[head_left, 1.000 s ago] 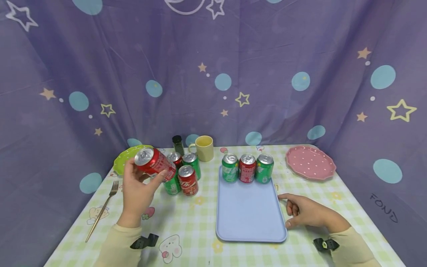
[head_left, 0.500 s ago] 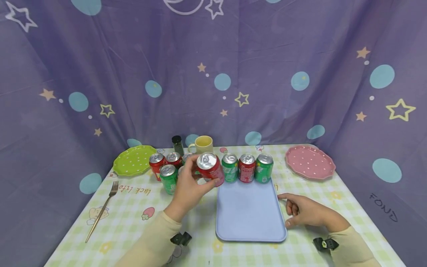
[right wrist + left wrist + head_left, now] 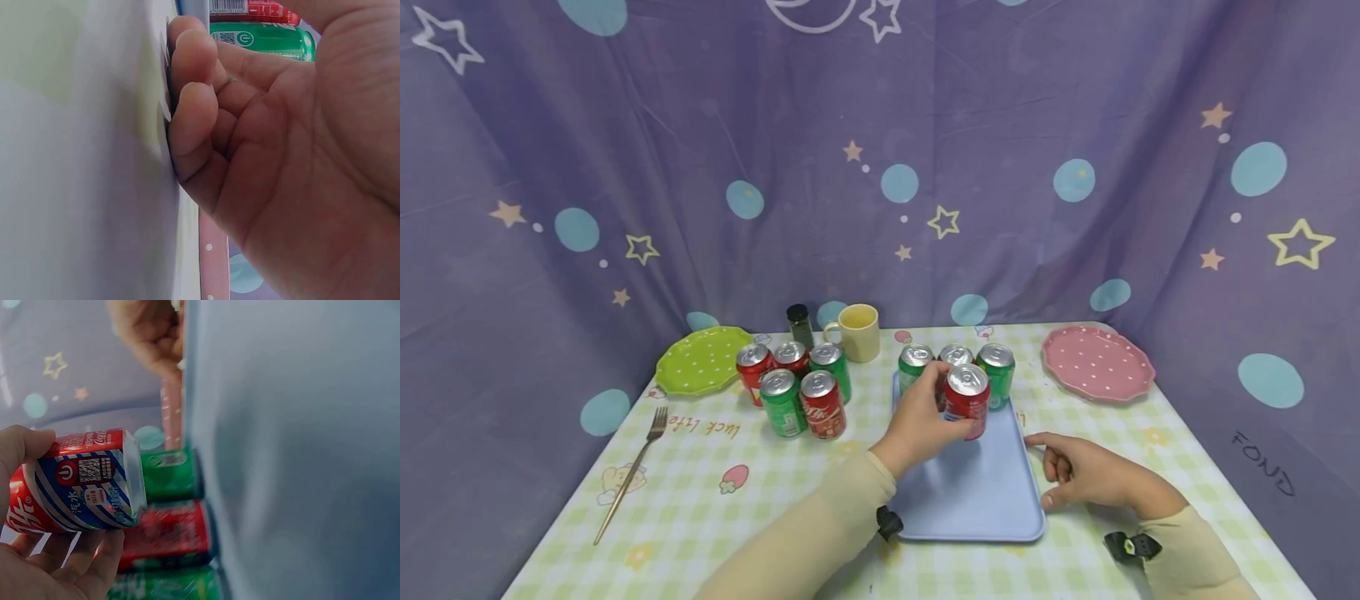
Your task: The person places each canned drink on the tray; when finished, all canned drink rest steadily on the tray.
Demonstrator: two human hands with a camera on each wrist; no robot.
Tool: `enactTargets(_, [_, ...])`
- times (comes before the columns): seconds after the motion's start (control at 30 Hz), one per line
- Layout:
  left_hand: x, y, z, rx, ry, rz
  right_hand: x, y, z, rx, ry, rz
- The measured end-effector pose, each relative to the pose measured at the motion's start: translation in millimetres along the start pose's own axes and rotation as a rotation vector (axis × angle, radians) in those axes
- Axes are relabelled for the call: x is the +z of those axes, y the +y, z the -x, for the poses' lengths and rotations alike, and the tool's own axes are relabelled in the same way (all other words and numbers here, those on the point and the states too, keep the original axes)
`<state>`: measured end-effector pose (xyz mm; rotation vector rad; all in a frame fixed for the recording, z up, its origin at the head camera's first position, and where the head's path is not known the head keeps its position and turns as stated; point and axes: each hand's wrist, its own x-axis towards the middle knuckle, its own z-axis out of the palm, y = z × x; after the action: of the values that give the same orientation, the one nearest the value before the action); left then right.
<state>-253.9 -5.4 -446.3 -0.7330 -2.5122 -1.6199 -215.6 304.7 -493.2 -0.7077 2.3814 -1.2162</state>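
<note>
My left hand (image 3: 921, 425) grips a red soda can (image 3: 972, 407), thumb on the near side and fingers behind, above the blue tray (image 3: 970, 500). In the left wrist view that soda can (image 3: 90, 481) shows blue-and-white stripes and is held over the tray, clear of its surface. At the tray's far end stand a green can (image 3: 916, 360), a red can (image 3: 956, 354), partly hidden by the held one, and another green can (image 3: 997, 375). My right hand (image 3: 1093, 475) rests on the table with index finger and thumb at the tray's right edge, its other fingers loosely bent.
Left of the tray, several red and green cans (image 3: 785, 404) stand grouped. Behind them are a yellow mug (image 3: 861, 335) and a black-capped jar (image 3: 801, 327). A green plate (image 3: 700, 362) and a fork (image 3: 632, 475) lie left; a pink plate (image 3: 1099, 364) lies right.
My left hand has carried the red soda can rightward from above the grouped cans to over the tray, and the can has come more upright. The right hand stays at the tray's edge.
</note>
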Motion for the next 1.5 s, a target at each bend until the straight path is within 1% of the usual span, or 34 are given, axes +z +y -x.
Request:
enactTargets(0.07, [7.8, -2.4, -3.6, -0.018, -0.014, -0.033, -0.4, -0.4, -0.1, -0.001, 0.0, -0.001])
enactTargets(0.17, [17.1, -5.0, -7.8, -0.052, -0.018, -0.107, -0.6, -0.6, -0.4, -0.003, -0.002, 0.0])
enactTargets(0.33, [28.5, -6.6, -14.6, -0.081, -0.021, -0.159, -0.6, -0.6, -0.6, 0.002, -0.002, 0.004])
enactTargets(0.5, [36.9, -6.0, -19.2, -0.092, -0.02, -0.177, -1.1, -1.4, -0.4, 0.003, -0.004, 0.0])
enactTargets(0.77, [46.4, 0.1, -21.4, -0.088, -0.02, -0.151, -1.1, -0.3, -0.6, -0.004, -0.003, 0.009])
enactTargets(0.9, [50.9, 0.7, -21.2, -0.086, -0.01, -0.184, -0.6, 0.7, -0.9, -0.012, -0.003, 0.011])
enactTargets(1.0, [53.4, 0.7, -20.8, -0.08, -0.001, -0.205, -0.5, 1.9, -0.9, -0.021, -0.004, 0.014])
enactTargets(1.23, [60.2, 1.0, -20.7, -0.094, 0.013, -0.209, -0.5, 3.4, -0.6, -0.02, -0.006, 0.013])
enactTargets(1.5, [63.2, 2.8, -20.7, -0.1, 0.023, -0.221, -1.1, 2.5, -0.1, -0.015, -0.009, 0.011])
